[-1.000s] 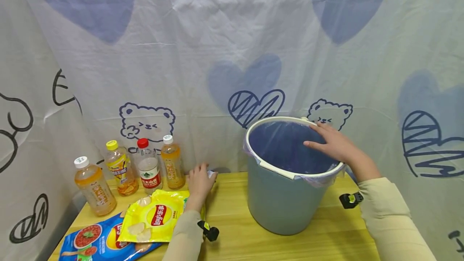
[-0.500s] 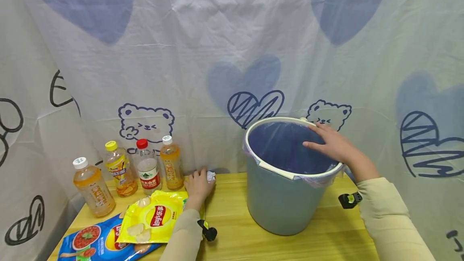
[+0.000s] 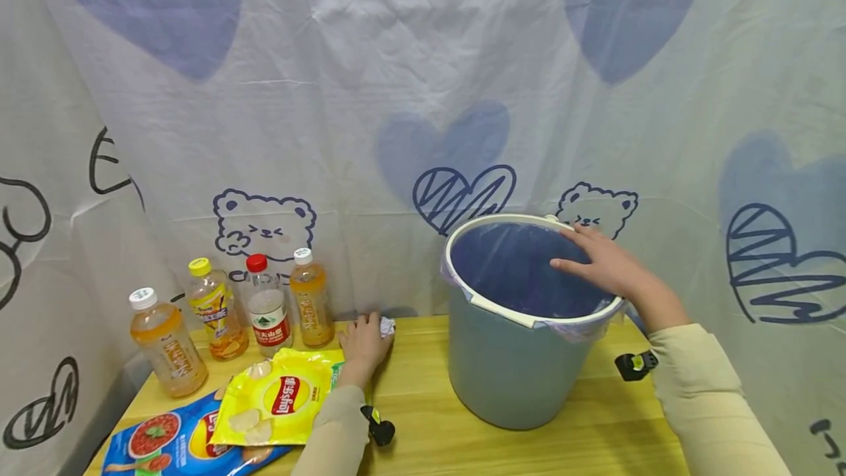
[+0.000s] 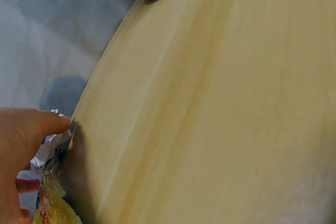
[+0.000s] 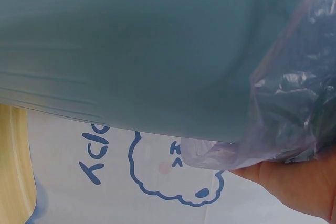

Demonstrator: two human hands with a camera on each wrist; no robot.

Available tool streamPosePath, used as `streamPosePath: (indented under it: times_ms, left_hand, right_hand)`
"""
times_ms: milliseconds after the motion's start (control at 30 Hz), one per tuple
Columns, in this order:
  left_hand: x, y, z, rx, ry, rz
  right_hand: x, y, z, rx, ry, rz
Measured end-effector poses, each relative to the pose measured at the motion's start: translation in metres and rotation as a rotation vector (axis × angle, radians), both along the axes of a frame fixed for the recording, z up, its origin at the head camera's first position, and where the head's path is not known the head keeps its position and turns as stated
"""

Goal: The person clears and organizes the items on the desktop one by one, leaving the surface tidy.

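My left hand (image 3: 366, 347) is low at the back of the table, beside an orange-drink bottle (image 3: 312, 305). Its thumb and curled fingers grip a crumpled white piece of paper (image 4: 50, 148), whose end (image 3: 387, 326) pokes out at the hand's right. Below those fingers in the left wrist view is a crinkled yellow piece (image 4: 55, 209) with red marks. My right hand (image 3: 604, 264) rests on the right rim of a grey-blue bin (image 3: 512, 373), fingers extended over the edge and thumb pointing inward. A thin clear-lilac liner (image 5: 294, 103) hangs over that rim.
A yellow chip bag (image 3: 280, 399) overlaps a blue one (image 3: 168, 443) at front left. Three more bottles stand behind them: white-capped (image 3: 168, 347), yellow-capped (image 3: 217, 311) and red-capped (image 3: 267, 307). A printed curtain (image 3: 370, 94) hangs behind the table (image 3: 423, 402).
My left hand has lowered toward the table and its fingers have drawn in around the crumpled paper. My right hand keeps its place on the bin rim. The view has shifted slightly.
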State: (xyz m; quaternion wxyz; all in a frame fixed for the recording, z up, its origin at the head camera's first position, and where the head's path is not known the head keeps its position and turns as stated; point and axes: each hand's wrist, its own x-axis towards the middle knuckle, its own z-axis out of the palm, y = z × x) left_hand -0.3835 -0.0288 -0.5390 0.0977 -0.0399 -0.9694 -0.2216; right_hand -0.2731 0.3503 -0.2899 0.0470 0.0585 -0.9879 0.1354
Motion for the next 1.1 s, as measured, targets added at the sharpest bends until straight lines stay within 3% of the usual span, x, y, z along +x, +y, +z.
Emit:
streamPosePath:
  times_ms: [233, 733, 1100]
  left_hand:
    - [-0.001, 0.002, -0.002, -0.011, 0.057, -0.022]
    - [0.004, 0.006, 0.0, -0.07, 0.112, -0.076]
    - [0.013, 0.009, 0.008, -0.043, 0.247, -0.113]
  right_hand:
    - [0.001, 0.0, 0.001, -0.002, 0.009, 0.004]
    - [-0.002, 0.001, -0.001, 0.0, 0.017, 0.013]
    - [-0.001, 0.0, 0.0, -0.001, 0.012, 0.01]
